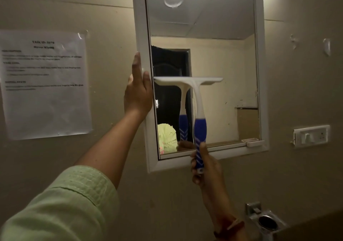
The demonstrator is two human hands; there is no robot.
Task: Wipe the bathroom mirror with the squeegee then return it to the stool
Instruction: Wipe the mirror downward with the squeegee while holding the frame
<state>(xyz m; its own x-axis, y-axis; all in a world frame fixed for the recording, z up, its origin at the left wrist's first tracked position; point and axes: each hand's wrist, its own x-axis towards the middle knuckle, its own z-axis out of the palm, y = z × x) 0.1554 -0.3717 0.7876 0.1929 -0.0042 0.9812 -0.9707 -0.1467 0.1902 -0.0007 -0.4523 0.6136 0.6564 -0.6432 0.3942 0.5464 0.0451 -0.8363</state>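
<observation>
A white-framed mirror (213, 36) hangs on the beige wall. The squeegee (196, 99) has a white blade head and a blue-and-white handle; its blade lies flat across the left half of the glass at mid height. My right hand (204, 168) grips the bottom of the handle, just below the mirror's lower frame. My left hand (138, 92) rests with fingers extended against the mirror's left frame edge. The stool is out of view.
A printed sheet (44, 84) is taped to the wall at left. A switch plate (310, 136) sits right of the mirror, a wall hook (327, 46) above it. A metal holder (265, 220) juts out at lower right. A small white ledge (254, 143) sits on the mirror's bottom-right frame.
</observation>
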